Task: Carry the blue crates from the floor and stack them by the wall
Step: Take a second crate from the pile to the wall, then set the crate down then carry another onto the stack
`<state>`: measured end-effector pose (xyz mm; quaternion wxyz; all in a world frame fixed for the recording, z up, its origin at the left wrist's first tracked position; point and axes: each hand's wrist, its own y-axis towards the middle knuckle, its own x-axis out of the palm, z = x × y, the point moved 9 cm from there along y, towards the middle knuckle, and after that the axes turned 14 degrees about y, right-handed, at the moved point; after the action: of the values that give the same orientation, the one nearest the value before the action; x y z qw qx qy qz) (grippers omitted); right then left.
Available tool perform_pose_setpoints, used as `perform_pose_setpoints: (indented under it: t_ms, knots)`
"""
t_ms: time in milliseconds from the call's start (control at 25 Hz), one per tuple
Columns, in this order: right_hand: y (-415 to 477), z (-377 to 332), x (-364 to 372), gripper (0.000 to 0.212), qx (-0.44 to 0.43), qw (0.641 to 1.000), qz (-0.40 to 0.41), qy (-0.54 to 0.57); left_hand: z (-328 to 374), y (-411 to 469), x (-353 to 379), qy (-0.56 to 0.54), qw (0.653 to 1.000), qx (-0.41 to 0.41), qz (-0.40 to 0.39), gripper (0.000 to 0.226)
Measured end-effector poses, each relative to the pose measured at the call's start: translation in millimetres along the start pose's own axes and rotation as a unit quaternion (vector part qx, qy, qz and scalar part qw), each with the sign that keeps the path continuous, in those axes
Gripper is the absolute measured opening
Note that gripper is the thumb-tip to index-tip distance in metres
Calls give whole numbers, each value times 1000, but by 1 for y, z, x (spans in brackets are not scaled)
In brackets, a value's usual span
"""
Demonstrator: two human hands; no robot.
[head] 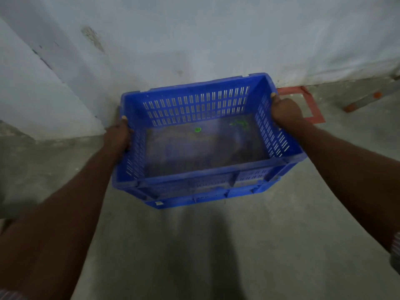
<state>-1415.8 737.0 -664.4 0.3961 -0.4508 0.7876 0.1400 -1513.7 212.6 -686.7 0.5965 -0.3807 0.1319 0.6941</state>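
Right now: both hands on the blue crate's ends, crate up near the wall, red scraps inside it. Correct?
Not quite: the scraps in the crate are green, not red; the head view shows them on its bottom. The rest holds: left hand and right hand grip the crate's ends, near the wall. The red is tape on the floor beside it.

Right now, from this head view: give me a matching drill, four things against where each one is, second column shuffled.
Things:
1. red tape outline
2. right hand
3. small green scraps
4. left hand

Places:
A. grips the left side of the blue slotted plastic crate
B. on the crate's bottom
C. on the concrete floor by the wall
D. grips the crate's right side

Pairs: 1-C, 2-D, 3-B, 4-A
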Motion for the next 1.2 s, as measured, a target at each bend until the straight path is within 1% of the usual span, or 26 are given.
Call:
perform_pose_setpoints:
  t_ms: [120, 200, 280, 360, 480, 560, 680, 760, 840, 1040, 1120, 1200]
  knots:
    - [-37, -3, -11, 54, 22, 1000, 20, 7, 0, -18, -15, 104, 995, -6, 10, 60]
    - [-77, -13, -16, 55, 22, 998, 4, -59, 9, -46, -21, 177, 984, 10, 0, 45]
    - [-115, -29, -29, 51, 20, 996, -1, -91, 26, -80, -31, 216, 976, 39, -8, 40]
    - [-155, -55, -52, 49, -8, 995, -3, -99, 46, -120, -51, 227, 972, 55, -8, 39]
    - [-205, -97, -95, 42, -48, 995, -44, -76, 86, -187, -86, 185, 979, 82, -19, 29]
    - [-242, -129, -133, 34, -63, 994, -73, -44, 121, -237, -119, 150, 982, 108, -23, 21]
    - [-295, -163, -186, 25, -95, 990, -101, -23, 160, -306, -162, 124, 983, 130, -27, 19]
    - [-327, -178, -227, 22, -116, 988, -105, -3, 186, -357, -191, 104, 982, 154, -15, 18]
    - [-355, -187, -265, 20, -142, 985, -94, 29, 201, -405, -216, 89, 983, 162, -4, 17]
    - [-435, -206, -345, 20, -207, 969, -97, 90, 223, -542, -269, 19, 984, 167, 55, 16]
    - [-487, -212, -373, 19, -240, 958, -106, 113, 226, -607, -288, -19, 984, 165, 72, 16]
    - [-542, -212, -395, 16, -247, 950, -112, 156, 221, -667, -304, -44, 984, 155, 76, 15]
